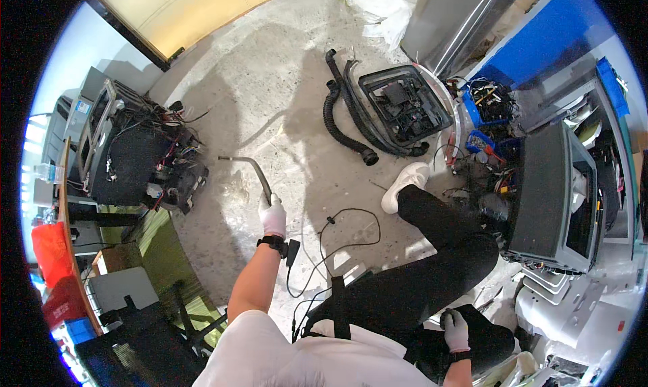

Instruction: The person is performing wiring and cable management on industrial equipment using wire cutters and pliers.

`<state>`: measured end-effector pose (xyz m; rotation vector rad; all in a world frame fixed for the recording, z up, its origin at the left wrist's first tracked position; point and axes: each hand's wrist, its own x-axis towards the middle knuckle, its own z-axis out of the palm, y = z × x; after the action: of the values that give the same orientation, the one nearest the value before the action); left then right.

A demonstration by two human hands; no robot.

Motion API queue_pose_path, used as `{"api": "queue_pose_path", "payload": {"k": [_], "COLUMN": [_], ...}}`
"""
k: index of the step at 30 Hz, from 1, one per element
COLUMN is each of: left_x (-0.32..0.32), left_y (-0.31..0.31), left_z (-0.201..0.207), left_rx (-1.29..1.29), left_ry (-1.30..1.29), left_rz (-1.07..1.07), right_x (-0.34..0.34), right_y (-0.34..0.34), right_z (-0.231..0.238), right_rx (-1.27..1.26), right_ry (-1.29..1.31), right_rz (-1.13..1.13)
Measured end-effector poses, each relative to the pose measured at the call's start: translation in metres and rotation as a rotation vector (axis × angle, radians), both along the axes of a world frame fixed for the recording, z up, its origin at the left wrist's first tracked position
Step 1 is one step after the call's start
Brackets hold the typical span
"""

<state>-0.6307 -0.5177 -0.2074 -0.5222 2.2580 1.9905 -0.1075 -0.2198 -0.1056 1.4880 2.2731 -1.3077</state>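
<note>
The head camera, left of a worn pair, looked steeply down from above the wearer's shirt (pixel 304 360), which was nearest, along the lower edge. It faced forward across the floor (pixel 270 117) to a bin (pixel 455 26) farther off, upper right. The left hand (pixel 273 216) lay near the centre, the right hand (pixel 455 330) lower right. The round fisheye field bowed straight edges toward its rim.

At the upper right we see a shiny metallic bin (pixel 453 28); white plastic bags (pixel 386 7) lie beside it. At the upper left we see a yellow panel (pixel 182 10).
</note>
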Motion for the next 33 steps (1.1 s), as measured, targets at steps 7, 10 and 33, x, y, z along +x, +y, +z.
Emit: {"api": "queue_pose_path", "payload": {"k": [7,10,33], "left_x": [0.019,0.008,0.061], "left_y": [0.038,0.071,-0.079], "left_z": [-0.025,-0.019,-0.009], "left_rx": [-0.222,0.089,0.607], "left_ry": [-0.022,-0.164,-0.567], "left_rz": [-0.174,-0.190,0.354], "right_x": [-0.017,-0.016,-0.017], "right_y": [-0.011,-0.013,-0.010], "right_z": [0.031,0.035,0.028], "right_rx": [0.062,0.031,-0.030], "right_ry": [0.014,0.005,-0.010], "right_rz": [0.005,-0.017,-0.066]}}
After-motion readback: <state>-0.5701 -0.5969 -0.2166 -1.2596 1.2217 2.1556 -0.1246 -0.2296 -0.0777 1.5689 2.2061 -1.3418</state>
